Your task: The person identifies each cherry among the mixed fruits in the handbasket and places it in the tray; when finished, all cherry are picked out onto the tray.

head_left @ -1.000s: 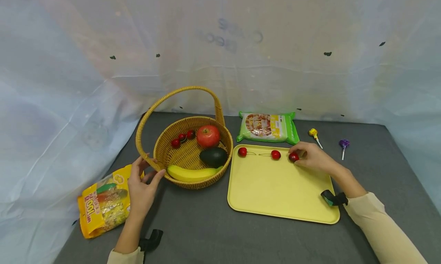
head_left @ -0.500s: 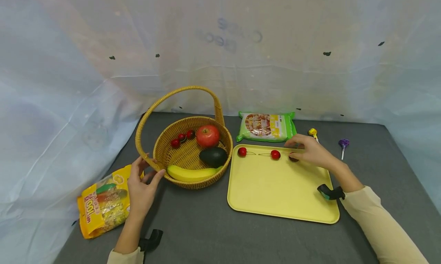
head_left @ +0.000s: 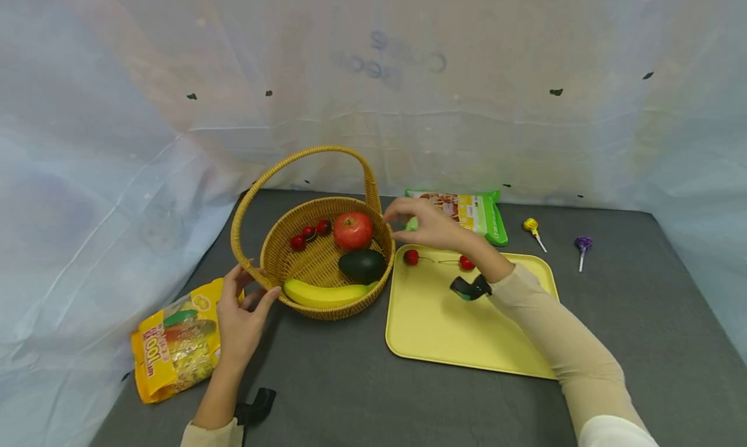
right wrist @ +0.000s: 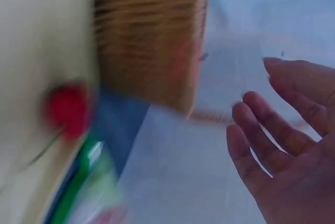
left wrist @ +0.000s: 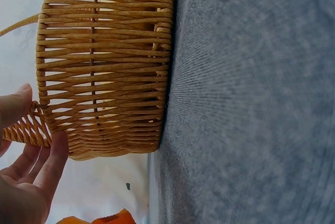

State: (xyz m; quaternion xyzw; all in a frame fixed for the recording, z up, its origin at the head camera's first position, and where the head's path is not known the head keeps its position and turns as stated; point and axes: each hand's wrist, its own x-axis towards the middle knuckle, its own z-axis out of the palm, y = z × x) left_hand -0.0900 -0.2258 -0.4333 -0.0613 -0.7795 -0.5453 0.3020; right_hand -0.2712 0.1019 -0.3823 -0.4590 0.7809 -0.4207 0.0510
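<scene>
My left hand (head_left: 239, 324) grips the foot of the handle on the wicker basket (head_left: 327, 312); thumb and fingers close round it in the left wrist view. Inside the basket lie a red apple (head_left: 353, 231), a dark green avocado (head_left: 362, 266), a banana (head_left: 323, 296) and several cherries (head_left: 297, 242). My right hand (head_left: 428, 226) hovers by the basket's right rim, fingers parted and bent a little, with nothing seen between them in the right wrist view. Below it, two cherries (head_left: 411, 257) rest along the far edge of the yellow tray (head_left: 443, 337); the forearm hides part of the tray.
Behind the tray lies a green-and-white snack packet (head_left: 475, 213), partly covered by my right hand. A yellow lollipop (head_left: 531, 226) and a purple lollipop (head_left: 583, 243) lie to the right. A yellow snack bag (head_left: 177, 343) sits left of my left forearm.
My right hand let go of the rightmost cherry on the tray, then moved left to the basket's rim. That cherry's spot is now behind the arm. My left hand and the basket stay put.
</scene>
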